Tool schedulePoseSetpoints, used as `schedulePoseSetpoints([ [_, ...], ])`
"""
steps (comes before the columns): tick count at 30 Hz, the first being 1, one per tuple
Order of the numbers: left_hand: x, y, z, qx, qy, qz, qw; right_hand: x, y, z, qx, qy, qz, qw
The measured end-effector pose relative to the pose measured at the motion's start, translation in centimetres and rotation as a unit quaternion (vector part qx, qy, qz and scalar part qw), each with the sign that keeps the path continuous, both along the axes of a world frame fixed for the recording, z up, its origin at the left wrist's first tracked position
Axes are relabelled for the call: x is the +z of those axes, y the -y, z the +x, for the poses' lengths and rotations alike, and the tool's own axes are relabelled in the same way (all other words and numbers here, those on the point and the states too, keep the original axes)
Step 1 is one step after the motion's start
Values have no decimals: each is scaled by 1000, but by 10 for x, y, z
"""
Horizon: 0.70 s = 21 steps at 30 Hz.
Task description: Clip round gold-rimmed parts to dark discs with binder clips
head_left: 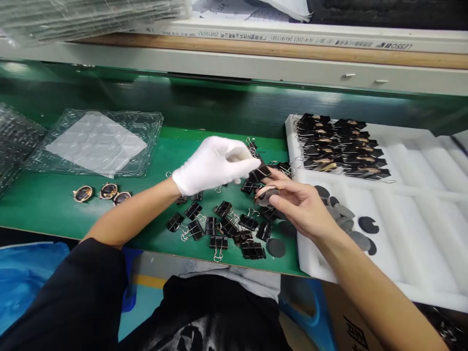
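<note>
My left hand (219, 163), in a white glove, pinches a black binder clip (261, 171) by its handle side. Bare and just below it, my right hand (305, 204) grips a round grey foam pad (268, 196) between thumb and fingers; a copper-toned edge shows beside the pad, and the rest is covered by the fingers. The clip is close above the pad; whether they touch I cannot tell. Under both hands, several loose binder clips (218, 242) are scattered over the green table (153, 214). One loose dark pad (276, 247) lies near the table's front edge.
On the right, a white ridged tray (398, 219) carries rows of clipped pieces (343, 146) and loose grey pads (360, 240). Gold-rimmed watch cases (108, 190) lie at left, before a clear plastic tray (149, 146) with white paper. A shelf edge (234, 63) overhangs the back.
</note>
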<state>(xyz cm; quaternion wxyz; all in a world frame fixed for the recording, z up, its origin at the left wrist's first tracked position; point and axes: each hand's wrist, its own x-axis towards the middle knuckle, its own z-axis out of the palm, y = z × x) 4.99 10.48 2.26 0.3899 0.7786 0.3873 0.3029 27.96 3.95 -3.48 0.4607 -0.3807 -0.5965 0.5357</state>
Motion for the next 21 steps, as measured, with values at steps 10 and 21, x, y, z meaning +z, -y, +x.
schedulePoseSetpoints([
  [10,4,2,1,-38,-302,121,945,2,4,3,49,45,65,996],
  [21,-13,6,8,-141,-168,59,974,14,3,10,131,47,36,990],
])
